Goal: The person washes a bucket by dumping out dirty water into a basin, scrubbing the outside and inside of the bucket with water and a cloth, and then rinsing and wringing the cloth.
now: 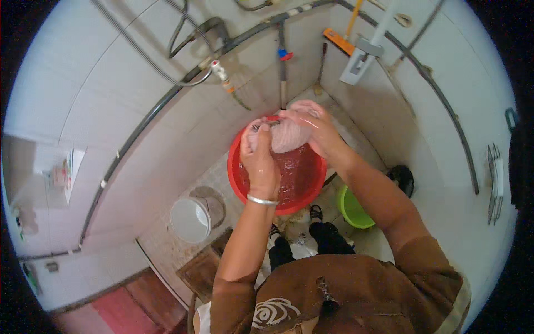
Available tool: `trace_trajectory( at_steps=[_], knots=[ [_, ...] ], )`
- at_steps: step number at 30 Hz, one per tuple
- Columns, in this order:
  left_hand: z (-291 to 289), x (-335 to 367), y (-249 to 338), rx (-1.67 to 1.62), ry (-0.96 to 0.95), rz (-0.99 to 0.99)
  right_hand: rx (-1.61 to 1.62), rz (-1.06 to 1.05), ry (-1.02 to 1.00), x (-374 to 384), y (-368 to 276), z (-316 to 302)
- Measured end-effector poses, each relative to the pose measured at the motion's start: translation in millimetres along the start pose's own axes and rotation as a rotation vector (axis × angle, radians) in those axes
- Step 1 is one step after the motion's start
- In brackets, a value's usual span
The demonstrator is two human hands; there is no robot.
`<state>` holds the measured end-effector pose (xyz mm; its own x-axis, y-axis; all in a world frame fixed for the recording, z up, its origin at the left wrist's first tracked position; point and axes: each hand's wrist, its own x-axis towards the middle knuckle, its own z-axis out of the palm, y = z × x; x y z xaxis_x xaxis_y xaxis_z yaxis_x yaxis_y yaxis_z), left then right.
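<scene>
Both hands hold a bunched, wet, pale pink cloth (290, 135) above a red basin (278, 209). My left hand (260, 162), with a silver bangle at its wrist, grips the cloth's left end, thumb on top. At the other end my right hand (318, 129) has its fingers wrapped over the bundle. Whether the cloth is a towel or a garment cannot be made out. Water with a reddish look fills part of the basin below, and the cloth hides its far side.
A white bucket (191, 220) stands left of the basin, a green basin (356, 209) to the right. On the wall hang a tap (219, 71) and pipes (167, 100). An orange brush head (338, 42) and a grey flat mop (359, 64) lean far right. A wooden board (200, 273) lies lower left.
</scene>
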<state>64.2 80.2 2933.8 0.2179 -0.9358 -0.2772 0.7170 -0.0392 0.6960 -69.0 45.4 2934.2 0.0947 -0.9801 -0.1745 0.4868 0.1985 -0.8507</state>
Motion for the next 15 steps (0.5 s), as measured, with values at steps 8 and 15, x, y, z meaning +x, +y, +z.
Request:
trace_trajectory(
  at_steps=[8, 15],
  knots=[
    [73.8, -30.3, -217.5, 0.947, -0.588, 0.857, 0.119, 0.062, -0.378, 21.1, 53.5, -297.2],
    [-48.0, -19.5, -395.6, 1.154, -1.145, 1.127, -0.162, 0.162, -0.708, 19.4, 208.8, -414.1]
  ],
)
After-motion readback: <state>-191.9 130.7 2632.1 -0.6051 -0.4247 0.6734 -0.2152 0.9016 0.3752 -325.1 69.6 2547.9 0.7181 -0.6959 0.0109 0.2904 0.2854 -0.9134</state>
